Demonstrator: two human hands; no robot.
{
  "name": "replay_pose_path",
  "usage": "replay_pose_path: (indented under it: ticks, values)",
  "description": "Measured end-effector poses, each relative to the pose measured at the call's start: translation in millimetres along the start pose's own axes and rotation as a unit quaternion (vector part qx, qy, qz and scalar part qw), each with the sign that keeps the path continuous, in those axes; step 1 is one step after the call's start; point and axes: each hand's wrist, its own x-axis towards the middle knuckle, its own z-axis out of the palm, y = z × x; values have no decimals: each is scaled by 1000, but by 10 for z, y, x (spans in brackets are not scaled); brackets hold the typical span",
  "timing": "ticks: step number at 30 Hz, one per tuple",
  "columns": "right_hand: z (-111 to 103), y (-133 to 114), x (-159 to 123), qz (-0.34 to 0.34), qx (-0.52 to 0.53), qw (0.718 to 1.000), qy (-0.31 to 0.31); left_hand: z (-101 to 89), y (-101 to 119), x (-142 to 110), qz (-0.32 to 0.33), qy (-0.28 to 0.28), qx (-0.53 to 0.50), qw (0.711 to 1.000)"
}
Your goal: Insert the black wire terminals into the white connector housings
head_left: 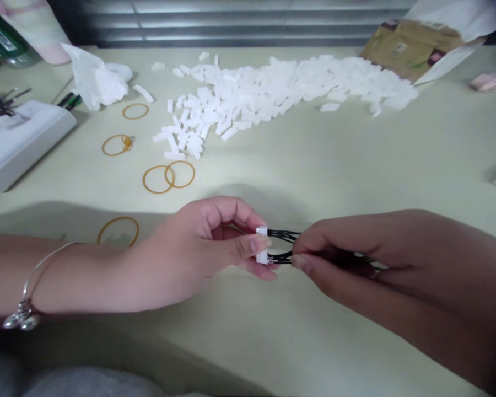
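Observation:
Between the thumb and fingers of my left hand (227,242) is a small white connector housing (262,253), held upright on its narrow end. Several thin black wires (283,236) run from its right side toward my right hand (347,253). Thumb and forefinger of that hand pinch the wires a short way from the housing. Bare metal shows on a lower wire close to the housing. The rest of the wires passes under my right palm, mostly hidden. Both hands are above the table (314,342).
A long heap of white connector housings (264,91) lies at the back. Left of it are a crumpled tissue (93,80) and several rubber bands (159,179). A white box (28,138) stands at the left, a brown package (413,49) at the back right.

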Motion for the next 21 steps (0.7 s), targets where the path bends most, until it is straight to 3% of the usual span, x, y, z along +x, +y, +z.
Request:
replay_pose_path:
  ticks: [3, 12, 21]
  values:
    - [11, -7, -8, 15, 15, 999, -37, 4, -1, -4, 3, 4, 0, 1000]
    - [44, -39, 0, 46, 39, 998, -3, 14, 7, 8, 5, 17, -10, 1000]
    - [57, -7, 38, 17, 71, 997, 20, 11, -7, 4, 0, 19, -27, 999]
